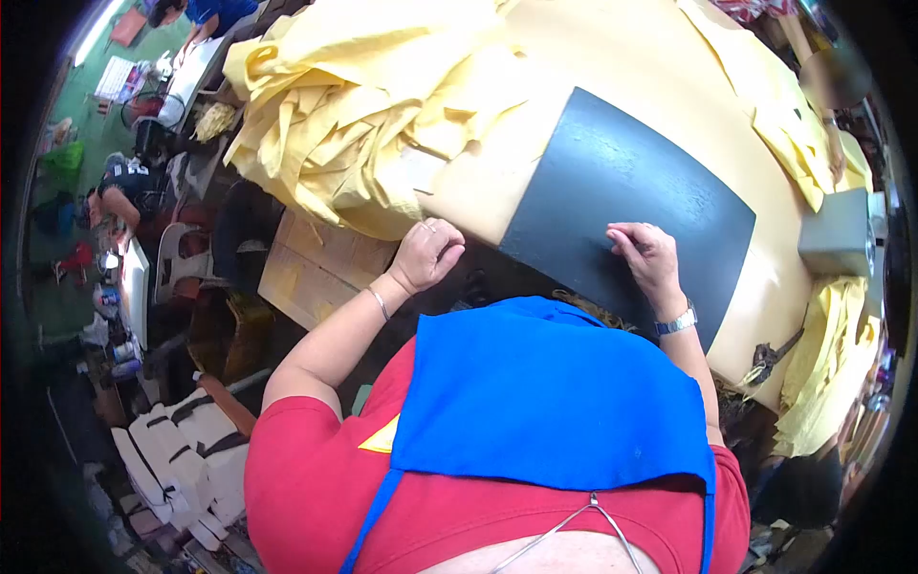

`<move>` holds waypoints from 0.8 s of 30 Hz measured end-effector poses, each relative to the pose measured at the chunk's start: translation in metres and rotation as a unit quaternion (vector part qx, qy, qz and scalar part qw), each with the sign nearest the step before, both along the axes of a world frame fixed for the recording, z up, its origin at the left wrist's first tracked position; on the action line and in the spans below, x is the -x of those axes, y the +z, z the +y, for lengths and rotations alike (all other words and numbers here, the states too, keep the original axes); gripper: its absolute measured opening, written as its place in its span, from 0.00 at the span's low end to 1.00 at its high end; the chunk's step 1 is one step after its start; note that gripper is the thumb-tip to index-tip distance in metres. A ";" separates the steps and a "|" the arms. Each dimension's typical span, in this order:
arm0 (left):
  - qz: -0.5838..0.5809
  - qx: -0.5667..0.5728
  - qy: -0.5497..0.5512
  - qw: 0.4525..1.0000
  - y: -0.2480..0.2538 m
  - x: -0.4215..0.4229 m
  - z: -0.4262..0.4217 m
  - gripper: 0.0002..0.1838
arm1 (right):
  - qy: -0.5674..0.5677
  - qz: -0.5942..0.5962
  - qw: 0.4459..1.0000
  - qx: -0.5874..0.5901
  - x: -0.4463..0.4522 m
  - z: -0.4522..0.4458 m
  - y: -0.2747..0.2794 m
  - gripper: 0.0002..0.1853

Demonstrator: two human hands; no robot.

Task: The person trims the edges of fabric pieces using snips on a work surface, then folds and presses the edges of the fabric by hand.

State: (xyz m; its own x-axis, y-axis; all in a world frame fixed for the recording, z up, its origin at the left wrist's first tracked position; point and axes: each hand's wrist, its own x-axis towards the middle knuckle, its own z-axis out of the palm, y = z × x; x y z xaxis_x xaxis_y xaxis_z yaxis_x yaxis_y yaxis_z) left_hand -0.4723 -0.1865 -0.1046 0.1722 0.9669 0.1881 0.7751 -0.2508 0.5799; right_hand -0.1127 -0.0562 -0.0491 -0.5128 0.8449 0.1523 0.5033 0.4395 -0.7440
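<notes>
My left hand (427, 253) is closed near the table's front edge, just below a heap of yellow fabric (354, 124); whatever its curled fingers hold, if anything, cannot be made out. Above the black board (622, 191), my right hand (647, 256) has thumb and fingertips pressed together in a pinch. Any small item in that pinch is too small to tell. The board lies at an angle on the pale yellow tabletop (478, 191). A blue apron (555, 392) covers my chest.
More yellow cloth (784, 124) runs along the far right side. A grey box (835, 234) stands at the right edge, with hanging yellow pieces (832, 364) below it. Cardboard (320, 268) lies lower left of the heap. Other people are at the upper left and upper right.
</notes>
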 end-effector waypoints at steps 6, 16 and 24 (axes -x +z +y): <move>-0.049 0.292 0.229 0.927 -0.110 0.084 -0.024 0.34 | 0.182 0.027 0.983 -0.021 0.103 0.010 0.008 0.08; -0.222 -0.100 0.447 0.861 -0.036 0.132 -0.014 0.56 | 0.425 -0.144 0.892 -0.054 0.248 -0.006 0.015 0.11; -0.082 -0.097 0.356 0.926 0.034 0.179 0.009 0.48 | 0.439 -0.050 0.839 -0.318 0.346 0.002 -0.009 0.22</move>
State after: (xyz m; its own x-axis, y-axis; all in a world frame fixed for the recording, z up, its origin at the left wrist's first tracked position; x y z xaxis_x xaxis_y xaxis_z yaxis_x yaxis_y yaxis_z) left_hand -0.6509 -0.1778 -0.0702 -0.5424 0.7694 0.3373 0.6895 0.1783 0.7020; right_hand -0.4584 -0.0543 -0.0579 -0.9317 -0.1017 0.3486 -0.1770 0.9654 -0.1914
